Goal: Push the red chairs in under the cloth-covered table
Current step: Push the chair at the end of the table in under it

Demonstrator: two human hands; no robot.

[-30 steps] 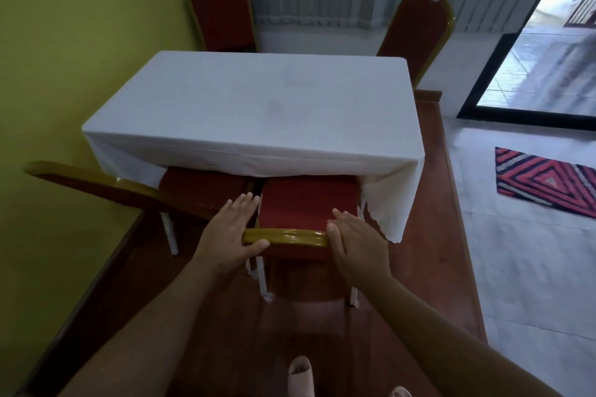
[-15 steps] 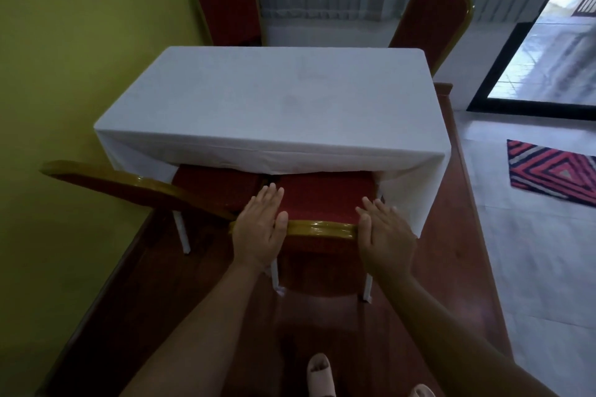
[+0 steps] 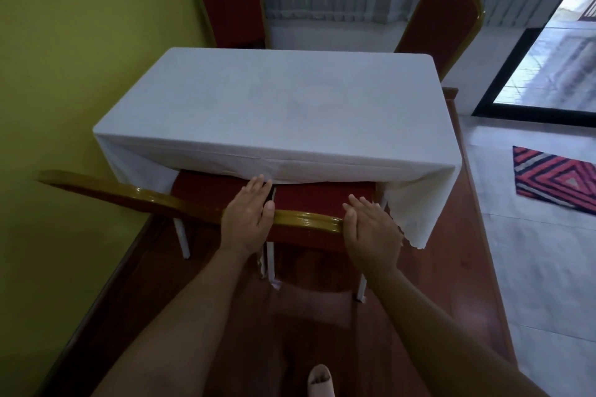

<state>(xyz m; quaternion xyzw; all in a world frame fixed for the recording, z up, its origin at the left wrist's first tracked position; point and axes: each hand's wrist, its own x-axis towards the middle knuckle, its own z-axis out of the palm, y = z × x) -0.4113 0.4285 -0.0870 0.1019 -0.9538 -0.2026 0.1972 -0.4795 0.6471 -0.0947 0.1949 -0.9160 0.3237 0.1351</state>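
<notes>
The table wears a white cloth that hangs over its near edge. Directly in front of me a red chair with a gold frame has its seat mostly under that cloth. My left hand lies flat on the left end of its gold top rail, fingers spread. My right hand lies flat on the right end of the same rail. A second red chair stands to its left, seat partly under the cloth. Two more red chairs, one at the far left and one at the far right, stand behind the table.
A yellow-green wall runs close along the left. The table stands on a raised wooden platform whose edge drops to pale tiles on the right. A striped rug lies there. My sandalled foot is at the bottom.
Both hands have moved forward with the near chair, and more of its seat is under the cloth. My hands went from gripping the rail's ends to lying flat on it.
</notes>
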